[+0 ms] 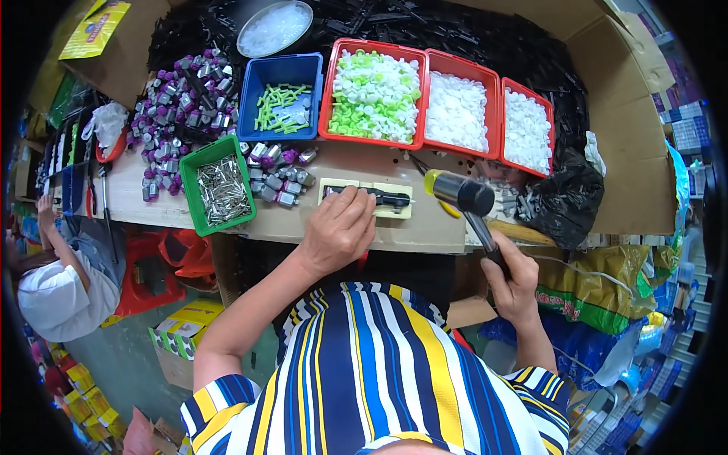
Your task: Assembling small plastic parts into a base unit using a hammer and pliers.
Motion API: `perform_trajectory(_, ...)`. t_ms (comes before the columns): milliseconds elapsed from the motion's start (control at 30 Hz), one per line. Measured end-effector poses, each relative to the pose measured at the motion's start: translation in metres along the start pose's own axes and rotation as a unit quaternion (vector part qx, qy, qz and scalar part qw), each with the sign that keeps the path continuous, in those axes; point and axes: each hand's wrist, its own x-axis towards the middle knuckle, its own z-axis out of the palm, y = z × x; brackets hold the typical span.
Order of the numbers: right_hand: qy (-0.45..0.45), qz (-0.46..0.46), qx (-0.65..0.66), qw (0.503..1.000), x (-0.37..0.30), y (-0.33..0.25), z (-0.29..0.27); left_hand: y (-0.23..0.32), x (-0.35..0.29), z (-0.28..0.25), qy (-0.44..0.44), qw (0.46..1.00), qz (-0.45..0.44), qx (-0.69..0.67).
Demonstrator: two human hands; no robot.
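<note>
My left hand is closed over the left part of a slim black plastic part, fingertips pressed onto it. That part lies in a cream-coloured block-shaped fixture on the table; its covered end is hidden under my fingers. In my right hand is a mallet, gripped by its dark handle. The mallet's head has a black face and a translucent yellow face, and is held up to the right of the fixture, apart from it. A green bin of metal pins stands left of my left hand.
Behind the fixture stand a blue bin with green sticks and red bins of white and green caps. Silver-and-purple blocks pile up at left. A black plastic bag sits right. Another person works at far left.
</note>
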Motion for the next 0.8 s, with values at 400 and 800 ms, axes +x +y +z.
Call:
perform_trajectory(400, -0.001, -0.098, -0.036, 0.995, 0.002, 0.007, 0.009, 0.0, 0.002, -0.001, 0.007, 1.0, 0.006, -0.008)
perform_trajectory(800, 0.091, -0.052, -0.171, 0.98, 0.071, 0.042, -0.008, -0.001, 0.013, -0.007, -0.004, 0.998, -0.015, -0.057)
